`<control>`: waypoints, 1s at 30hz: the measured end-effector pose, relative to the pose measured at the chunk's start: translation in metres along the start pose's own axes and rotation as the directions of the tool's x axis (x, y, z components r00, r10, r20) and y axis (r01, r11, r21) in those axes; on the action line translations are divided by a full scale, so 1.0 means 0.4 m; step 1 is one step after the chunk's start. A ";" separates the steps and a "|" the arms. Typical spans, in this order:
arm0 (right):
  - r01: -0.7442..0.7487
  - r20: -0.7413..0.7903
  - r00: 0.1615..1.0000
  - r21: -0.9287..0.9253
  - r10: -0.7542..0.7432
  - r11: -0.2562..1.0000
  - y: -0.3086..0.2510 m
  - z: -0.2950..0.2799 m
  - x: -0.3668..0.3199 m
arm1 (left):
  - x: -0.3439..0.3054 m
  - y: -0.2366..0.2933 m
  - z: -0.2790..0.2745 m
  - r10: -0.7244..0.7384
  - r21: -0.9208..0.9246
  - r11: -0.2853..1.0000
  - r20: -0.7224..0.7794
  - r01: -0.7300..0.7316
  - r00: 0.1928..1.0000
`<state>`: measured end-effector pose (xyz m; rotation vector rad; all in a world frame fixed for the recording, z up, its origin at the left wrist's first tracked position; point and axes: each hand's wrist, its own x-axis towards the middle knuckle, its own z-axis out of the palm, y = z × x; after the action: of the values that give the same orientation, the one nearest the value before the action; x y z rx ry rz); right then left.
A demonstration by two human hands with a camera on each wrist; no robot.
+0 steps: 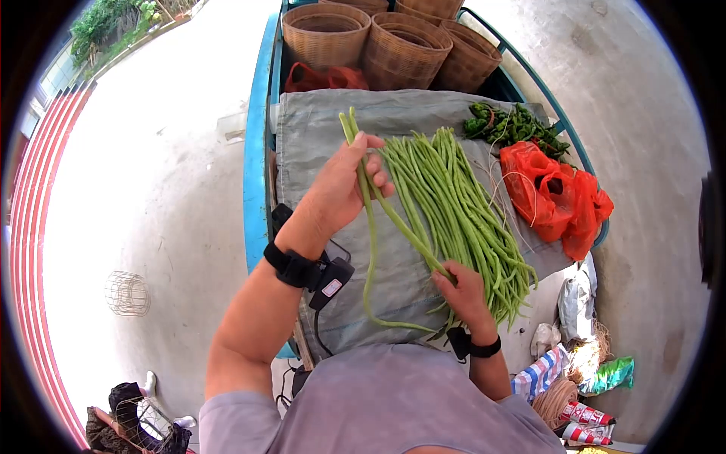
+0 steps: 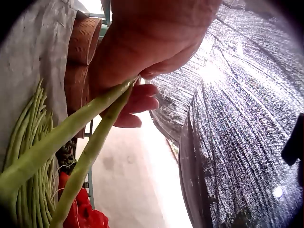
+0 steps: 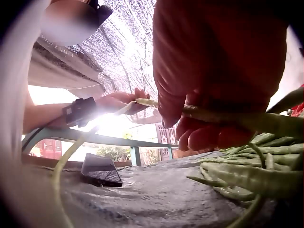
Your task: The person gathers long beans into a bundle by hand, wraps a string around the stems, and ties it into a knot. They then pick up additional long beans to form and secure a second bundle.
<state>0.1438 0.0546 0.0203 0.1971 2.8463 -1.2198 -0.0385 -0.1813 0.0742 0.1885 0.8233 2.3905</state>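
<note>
My left hand (image 1: 344,185) pinches two long green beans (image 1: 371,250) near their upper ends, above the grey cloth (image 1: 404,299). One of these beans hangs in a curve down to the cloth; the other runs straight across to my right hand (image 1: 463,293). The right hand's thumb and fingers grip that straight bean (image 3: 209,114) lower down, beside the large pile of long beans (image 1: 461,216). In the left wrist view both pinched beans (image 2: 88,156) meet under the thumb. The pile lies side by side on the cloth, partly hidden by the right hand.
Green peppers (image 1: 514,127) and a red plastic bag (image 1: 548,197) lie right of the pile. Woven baskets (image 1: 325,38) stand at the back of the blue-railed cart (image 1: 257,151). A dark phone-like slab (image 3: 100,170) rests on the cloth. Sacks and twine (image 1: 556,401) are on the ground at right.
</note>
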 end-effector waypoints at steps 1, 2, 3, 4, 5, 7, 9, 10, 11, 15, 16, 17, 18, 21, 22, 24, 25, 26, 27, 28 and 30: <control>-0.015 -0.064 0.998 -0.033 0.013 0.999 0.007 -0.010 -0.011 | -0.001 0.005 -0.007 0.018 0.015 1.000 0.001 -0.018 1.000; -0.030 -0.074 0.997 -0.085 0.024 0.996 0.019 -0.020 -0.023 | 0.000 0.004 -0.014 0.025 -0.007 1.000 0.000 -0.025 1.000; -0.045 -0.086 0.996 -0.135 0.033 0.990 0.032 -0.030 -0.035 | 0.002 0.002 -0.022 0.032 -0.027 0.999 -0.001 -0.032 0.999; -0.062 -0.102 0.994 -0.182 0.044 0.981 0.047 -0.038 -0.044 | 0.005 0.004 -0.022 0.036 -0.045 0.998 0.002 -0.035 0.999; -0.074 -0.116 0.992 -0.204 0.051 0.976 0.061 -0.046 -0.054 | 0.005 0.007 -0.017 0.045 -0.054 0.997 -0.105 -0.051 0.993; -0.140 -0.026 0.990 0.006 0.140 0.990 0.103 -0.072 -0.072 | 0.012 0.008 0.014 0.043 -0.075 0.995 -0.301 -0.069 0.953; -0.273 0.123 0.962 0.348 0.246 0.897 0.093 -0.106 -0.102 | 0.022 0.001 -0.022 0.039 -0.159 0.984 -0.256 -0.082 0.966; -0.284 0.133 0.959 0.384 0.251 0.879 0.067 -0.133 -0.112 | 0.024 0.002 -0.042 0.040 -0.208 0.974 -0.234 -0.090 0.971; -0.293 0.145 0.956 0.418 0.254 0.860 0.042 -0.161 -0.121 | 0.024 0.004 -0.058 0.045 -0.198 0.975 -0.250 -0.097 0.967; -0.328 0.145 0.944 0.283 0.298 0.901 -0.021 -0.255 -0.153 | 0.025 0.006 -0.074 0.042 -0.188 0.975 -0.366 -0.118 0.930; -0.351 0.160 0.933 0.190 0.324 0.917 -0.025 -0.275 -0.160 | 0.025 0.006 -0.079 0.028 -0.185 0.977 -0.391 -0.108 0.920; -0.397 0.155 0.913 0.121 0.378 0.910 -0.025 -0.283 -0.163 | 0.027 0.007 -0.082 0.010 -0.165 0.982 -0.426 -0.088 0.905; -0.216 0.038 0.975 -0.054 0.218 0.975 -0.008 -0.280 -0.153 | 0.028 0.005 -0.082 -0.006 -0.134 0.989 -0.457 -0.062 0.890; -0.050 -0.141 0.990 -0.369 -0.003 0.928 0.004 -0.256 -0.085 | 0.033 -0.007 -0.080 -0.044 -0.091 0.996 -0.498 -0.002 0.866; -0.055 -0.139 0.990 -0.311 0.012 0.949 -0.012 -0.245 -0.044 | 0.035 -0.012 -0.083 -0.049 -0.101 0.995 -0.479 0.000 0.876; 0.014 -0.132 0.989 -0.381 -0.069 0.924 -0.004 -0.222 0.044 | 0.039 -0.020 -0.093 -0.068 -0.136 0.991 -0.449 0.007 0.891; 0.089 -0.113 0.979 -0.507 -0.169 0.857 0.020 -0.206 0.098 | 0.042 -0.019 -0.101 -0.075 -0.162 0.987 -0.436 0.003 0.897; 0.096 -0.109 0.978 -0.518 -0.176 0.850 0.036 -0.195 0.157 | 0.044 -0.013 -0.104 -0.079 -0.188 0.982 -0.423 -0.003 0.903; 0.101 -0.102 0.978 -0.530 -0.182 0.842 0.053 -0.180 0.211 | 0.042 -0.011 -0.097 -0.069 -0.165 0.986 -0.447 -0.006 0.892; 0.079 -0.124 0.977 -0.550 -0.174 0.831 0.077 -0.162 0.267 | 0.043 -0.013 -0.085 -0.056 -0.144 0.990 -0.470 -0.014 0.881; -0.008 -0.159 0.981 -0.605 -0.112 0.797 0.102 -0.126 0.359 | 0.042 -0.016 -0.074 -0.047 -0.129 0.991 -0.489 -0.019 0.871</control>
<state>0.0077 0.1336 0.0136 0.2133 3.2426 -0.2410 -0.0581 -0.1827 0.0458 -0.5018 0.8758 2.5008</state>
